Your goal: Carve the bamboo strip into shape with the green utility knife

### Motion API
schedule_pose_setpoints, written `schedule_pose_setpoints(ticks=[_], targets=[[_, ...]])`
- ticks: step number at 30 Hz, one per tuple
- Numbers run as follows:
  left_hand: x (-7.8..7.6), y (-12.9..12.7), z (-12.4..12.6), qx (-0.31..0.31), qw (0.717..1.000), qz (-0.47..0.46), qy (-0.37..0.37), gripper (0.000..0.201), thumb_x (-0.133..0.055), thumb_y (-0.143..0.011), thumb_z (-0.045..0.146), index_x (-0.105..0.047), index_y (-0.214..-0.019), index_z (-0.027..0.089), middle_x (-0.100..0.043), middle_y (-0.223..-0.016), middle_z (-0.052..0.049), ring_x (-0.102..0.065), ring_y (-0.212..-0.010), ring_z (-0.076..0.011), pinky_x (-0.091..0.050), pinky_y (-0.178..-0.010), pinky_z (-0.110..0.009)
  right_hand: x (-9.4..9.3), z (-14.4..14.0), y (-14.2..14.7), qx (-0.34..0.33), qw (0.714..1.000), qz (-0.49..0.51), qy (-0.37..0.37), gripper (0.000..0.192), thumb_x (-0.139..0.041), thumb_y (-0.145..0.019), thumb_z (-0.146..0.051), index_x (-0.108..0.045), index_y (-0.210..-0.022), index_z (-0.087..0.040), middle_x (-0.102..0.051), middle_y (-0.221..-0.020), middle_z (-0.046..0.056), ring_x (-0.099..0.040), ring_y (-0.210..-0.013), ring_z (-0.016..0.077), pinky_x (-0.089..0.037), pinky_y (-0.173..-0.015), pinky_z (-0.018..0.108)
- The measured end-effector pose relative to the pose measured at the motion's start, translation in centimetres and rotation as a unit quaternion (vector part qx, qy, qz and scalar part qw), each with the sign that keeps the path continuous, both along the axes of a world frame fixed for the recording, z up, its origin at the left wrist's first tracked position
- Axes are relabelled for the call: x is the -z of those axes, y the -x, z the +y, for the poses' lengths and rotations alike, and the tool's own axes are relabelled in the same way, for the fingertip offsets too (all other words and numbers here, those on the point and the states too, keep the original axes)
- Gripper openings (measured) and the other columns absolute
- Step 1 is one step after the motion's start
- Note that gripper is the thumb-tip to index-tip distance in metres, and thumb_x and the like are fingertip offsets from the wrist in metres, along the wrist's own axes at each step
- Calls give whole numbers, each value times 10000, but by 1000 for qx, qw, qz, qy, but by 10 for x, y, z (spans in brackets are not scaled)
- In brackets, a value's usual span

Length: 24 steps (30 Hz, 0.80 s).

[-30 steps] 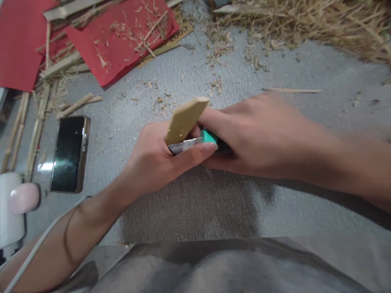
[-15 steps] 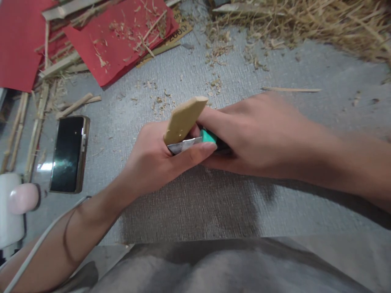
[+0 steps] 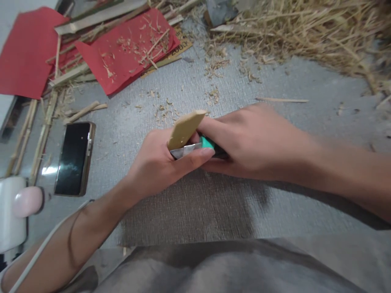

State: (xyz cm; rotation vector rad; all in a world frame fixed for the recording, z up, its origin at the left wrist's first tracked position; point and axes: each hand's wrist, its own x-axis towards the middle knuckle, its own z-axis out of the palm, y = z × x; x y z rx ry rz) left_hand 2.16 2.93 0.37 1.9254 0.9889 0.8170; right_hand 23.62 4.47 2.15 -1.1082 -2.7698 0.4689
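Head view looks down on a flat tan bamboo slat with a slanted cut end (image 3: 185, 128), which sticks up and to the right out of the left hand (image 3: 161, 162) near the middle of the grey woven table (image 3: 214, 211). That hand is curled shut around the slat's lower part, its thumb lying across a silvery knife blade (image 3: 183, 151) pressed against the slat. The right hand (image 3: 253, 142) is closed over the knife's green-and-black handle (image 3: 209, 144), touching the left hand. Left of the hands a black smartphone in a bronze case (image 3: 75, 158) lies flat, with a white and pink device (image 3: 18, 207) at the edge. Farther back lie red paper sheets (image 3: 128, 53) strewn with shavings, loose bamboo strips (image 3: 36, 130), and a heap of pale straw-like bamboo fibre (image 3: 305, 32) at upper right
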Motion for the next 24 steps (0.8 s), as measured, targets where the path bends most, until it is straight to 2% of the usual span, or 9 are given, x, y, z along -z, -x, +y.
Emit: schedule_pose_setpoints(ticks=[10, 18, 24], targets=[[-3, 0, -3, -8, 999, -1, 41, 333, -772, -938, 362, -554, -738, 209, -501, -609, 68, -448, -566, -88, -392, -503, -197, 2, -3, 0, 4, 999, -8, -31, 424, -477, -1042, -533, -621, -1338, -265, -756, -839, 42, -502, -548, 184, -135, -609, 341], [-2, 2, 0, 10, 991, -61, 115, 349, -841, -894, 355, -572, -734, 200, -510, -621, 69, -439, -566, -82, -368, -497, -202, -1, -4, 1, 4, 999, -4, -33, 416, -464, -1049, -508, -637, -1335, -261, -743, -823, 39, -549, -630, 201, -182, -616, 334], [-6, 2, 0, 38, 987, -92, 129, 318, -851, -853, 266, -557, -754, 197, -461, -644, 80, -399, -561, -67, -344, -484, -184, 0, -5, -1, 18, 998, 8, -54, 391, -426, -1053, -495, -659, -1269, -268, -697, -779, 21, -559, -637, 201, -214, -608, 328]])
